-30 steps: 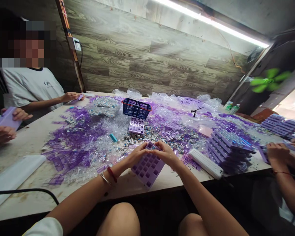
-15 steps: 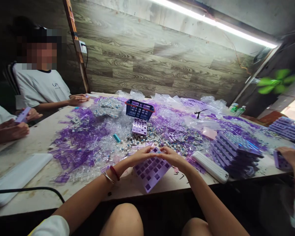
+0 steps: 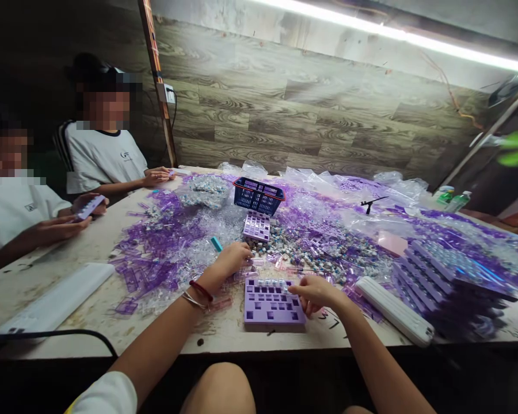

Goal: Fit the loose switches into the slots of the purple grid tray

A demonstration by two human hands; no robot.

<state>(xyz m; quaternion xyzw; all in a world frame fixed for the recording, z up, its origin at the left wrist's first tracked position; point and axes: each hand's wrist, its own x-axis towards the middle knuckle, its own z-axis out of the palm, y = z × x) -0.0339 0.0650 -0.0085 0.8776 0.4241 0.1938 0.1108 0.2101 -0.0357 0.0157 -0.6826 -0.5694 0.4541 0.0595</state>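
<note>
A purple keypad-like panel (image 3: pixel 274 316) with square holes lies flat on the table in front of me. Small clear pieces fill part of its far row. My right hand (image 3: pixel 318 294) is closed at the panel's far right corner, its index fingertip at the end of that row; what it pinches is too small to make out. My left hand (image 3: pixel 233 259) reaches past the panel to the edge of a heap of small white and blue pieces (image 3: pixel 280 248). Its fingers are pressed together, and anything between them is hidden.
Purple clear parts (image 3: pixel 155 247) spread leftward. A second purple panel (image 3: pixel 256 226) lies before a blue basket (image 3: pixel 259 198). A white bar (image 3: pixel 395 310) and stacked panels (image 3: pixel 444 282) stand right; a white strip (image 3: pixel 60 302) lies left. Two co-workers sit left, one holding a panel (image 3: pixel 88 208).
The panel, held tilted in both hands before, now lies flat on the table. My left hand has moved forward to the heap; my right hand has shifted to the panel's corner. The view has turned left.
</note>
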